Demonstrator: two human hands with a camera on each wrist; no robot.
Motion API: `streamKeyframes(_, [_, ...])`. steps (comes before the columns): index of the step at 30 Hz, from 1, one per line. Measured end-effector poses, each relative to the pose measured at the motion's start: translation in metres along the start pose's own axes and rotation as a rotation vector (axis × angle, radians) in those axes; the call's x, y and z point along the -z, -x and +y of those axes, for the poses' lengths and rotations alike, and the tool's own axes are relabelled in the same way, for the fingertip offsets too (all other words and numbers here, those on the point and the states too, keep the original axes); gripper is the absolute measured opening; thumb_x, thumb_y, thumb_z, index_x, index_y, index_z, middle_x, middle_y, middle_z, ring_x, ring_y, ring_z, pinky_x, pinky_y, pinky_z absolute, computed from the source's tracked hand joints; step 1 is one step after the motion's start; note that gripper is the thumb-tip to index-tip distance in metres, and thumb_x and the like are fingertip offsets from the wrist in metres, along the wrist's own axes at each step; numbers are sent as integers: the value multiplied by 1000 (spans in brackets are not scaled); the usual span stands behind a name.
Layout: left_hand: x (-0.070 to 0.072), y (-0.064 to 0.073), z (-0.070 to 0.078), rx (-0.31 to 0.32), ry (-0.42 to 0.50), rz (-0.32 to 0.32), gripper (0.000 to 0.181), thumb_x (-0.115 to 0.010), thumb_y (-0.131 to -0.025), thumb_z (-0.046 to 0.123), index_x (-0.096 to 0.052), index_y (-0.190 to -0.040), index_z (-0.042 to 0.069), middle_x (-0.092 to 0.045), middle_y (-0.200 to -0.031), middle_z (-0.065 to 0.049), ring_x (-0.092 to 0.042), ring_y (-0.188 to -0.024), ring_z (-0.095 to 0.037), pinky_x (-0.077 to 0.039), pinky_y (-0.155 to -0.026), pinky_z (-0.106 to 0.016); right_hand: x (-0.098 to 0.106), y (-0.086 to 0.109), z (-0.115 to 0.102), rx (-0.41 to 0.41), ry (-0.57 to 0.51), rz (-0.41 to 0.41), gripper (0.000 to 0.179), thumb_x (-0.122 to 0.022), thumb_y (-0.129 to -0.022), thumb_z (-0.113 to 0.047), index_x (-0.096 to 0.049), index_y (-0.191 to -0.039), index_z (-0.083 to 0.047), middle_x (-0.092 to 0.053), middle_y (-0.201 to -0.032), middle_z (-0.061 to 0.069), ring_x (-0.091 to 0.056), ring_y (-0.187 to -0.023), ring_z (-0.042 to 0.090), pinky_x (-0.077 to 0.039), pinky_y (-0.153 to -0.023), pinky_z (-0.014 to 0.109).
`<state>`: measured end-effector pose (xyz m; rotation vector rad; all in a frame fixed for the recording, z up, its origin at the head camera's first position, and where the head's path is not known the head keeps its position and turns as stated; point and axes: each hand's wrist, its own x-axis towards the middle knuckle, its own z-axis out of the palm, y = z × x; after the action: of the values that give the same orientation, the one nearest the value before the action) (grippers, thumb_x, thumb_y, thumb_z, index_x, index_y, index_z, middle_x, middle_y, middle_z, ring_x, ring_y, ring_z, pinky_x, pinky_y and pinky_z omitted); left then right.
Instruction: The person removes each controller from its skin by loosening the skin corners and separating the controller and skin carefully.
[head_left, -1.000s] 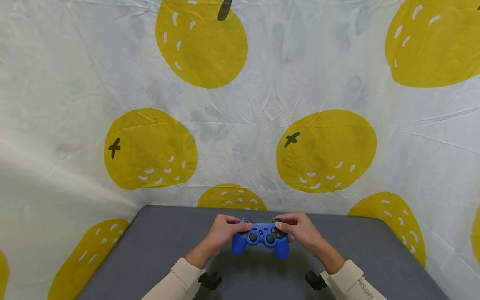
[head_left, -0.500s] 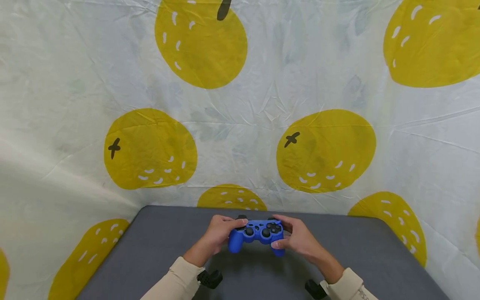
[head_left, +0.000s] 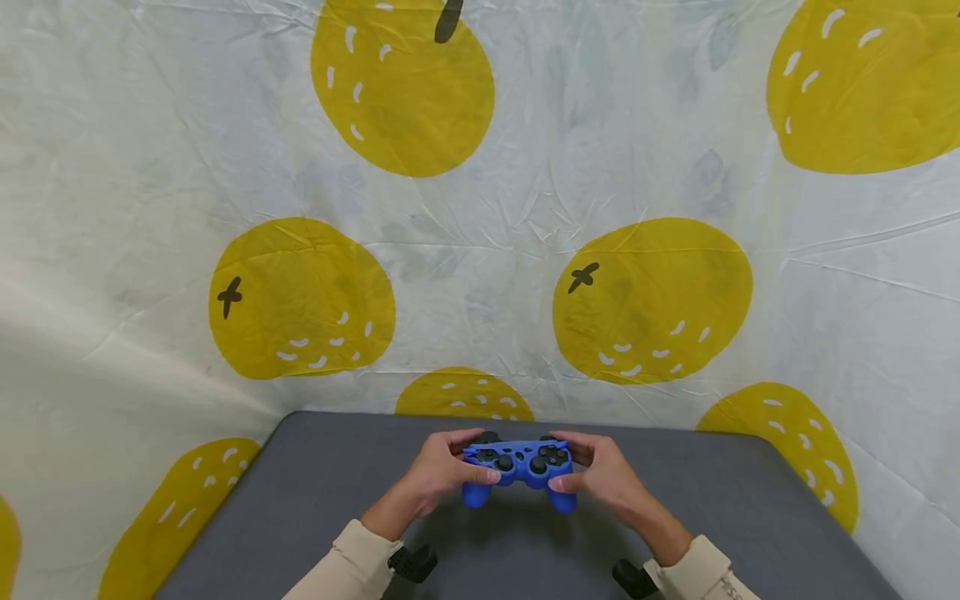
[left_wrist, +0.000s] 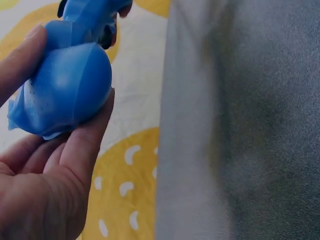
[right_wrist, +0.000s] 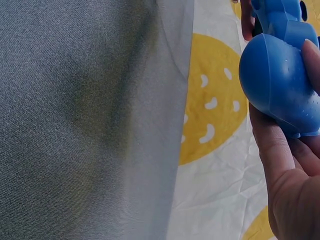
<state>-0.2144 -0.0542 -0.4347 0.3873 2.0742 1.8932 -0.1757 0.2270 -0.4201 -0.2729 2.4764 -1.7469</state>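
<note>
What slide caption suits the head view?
Left hand and right hand hold a blue game controller above a grey table, patterned cloth behind.

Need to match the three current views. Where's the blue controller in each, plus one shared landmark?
Head: blue controller low in the picture, just right of centre.
Left wrist: blue controller at upper left, cut off by the top edge.
Right wrist: blue controller at upper right, cut off by the top and right edges.
Shared landmark: white cloth with yellow print.
</note>
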Motion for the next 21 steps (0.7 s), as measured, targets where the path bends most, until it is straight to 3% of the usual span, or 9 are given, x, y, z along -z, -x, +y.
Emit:
streamKeyframes(7, [0,-1,-3,-61,45,-29,79,-91,-79,7,-56,-150,7,-63,-145,-19,-71,-108,-19,-62,-89,-32,-1,-1,-1,-12,-11,17,77,-88,-80,-3,-53,-148,7,-62,-142,31,-67,-127,39,-62,-93,41])
streamKeyframes(21, [0,-3,-7,-112,1,-15,75,-91,-80,9,-59,-148,6,-66,-141,-21,-72,-108,-20,-62,-90,-34,-2,-3,3,-16,-35,29,77,-89,-77,1,-54,-146,9,-62,-140,33,-70,-122,38,-63,-89,39])
